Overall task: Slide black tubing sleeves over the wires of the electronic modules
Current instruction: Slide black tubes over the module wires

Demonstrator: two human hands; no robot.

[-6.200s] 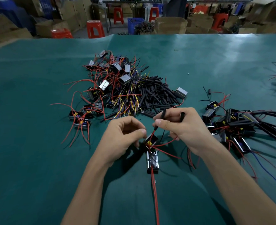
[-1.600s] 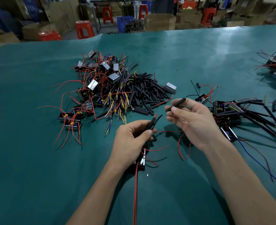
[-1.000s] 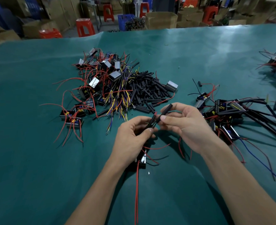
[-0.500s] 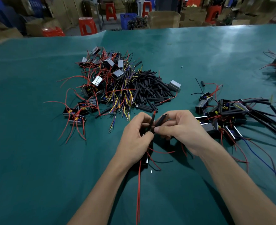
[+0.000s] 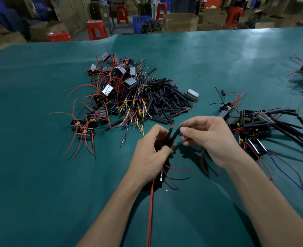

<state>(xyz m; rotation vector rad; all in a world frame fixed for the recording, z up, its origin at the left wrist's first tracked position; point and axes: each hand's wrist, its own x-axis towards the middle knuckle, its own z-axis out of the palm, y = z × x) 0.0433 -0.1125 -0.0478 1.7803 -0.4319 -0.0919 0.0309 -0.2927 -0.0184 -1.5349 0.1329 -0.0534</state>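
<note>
Item: electronic module (image 5: 160,177), black body with a pale metal edge, lying on the green table cover (image 5: 40,175) under the heel of the left hand (image 5: 151,157); red wires trail from it toward the viewer and to the right

Left hand: fingers curled round two wire ends, gripping them just above the module. One carries a black sleeve (image 5: 169,137) already on, its red tip showing at the top

Right hand (image 5: 209,138): thumb and forefinger pinch the upper end of a second black tubing sleeve (image 5: 174,138), which slants down toward the left hand's fingers, just beside the first (whether a wire is inside it cannot be told)

Stock: heap of loose black sleeves (image 5: 166,100) beyond the hands, mid-table; touching its left side, a pile of unsleeved modules (image 5: 115,86) with red, yellow and purple leads

Finished lot: sleeved modules (image 5: 254,127) grouped to the right of the right hand, long black leads running off right

Background: red stools (image 5: 95,29) and cardboard boxes (image 5: 180,22) past the far table edge
</note>
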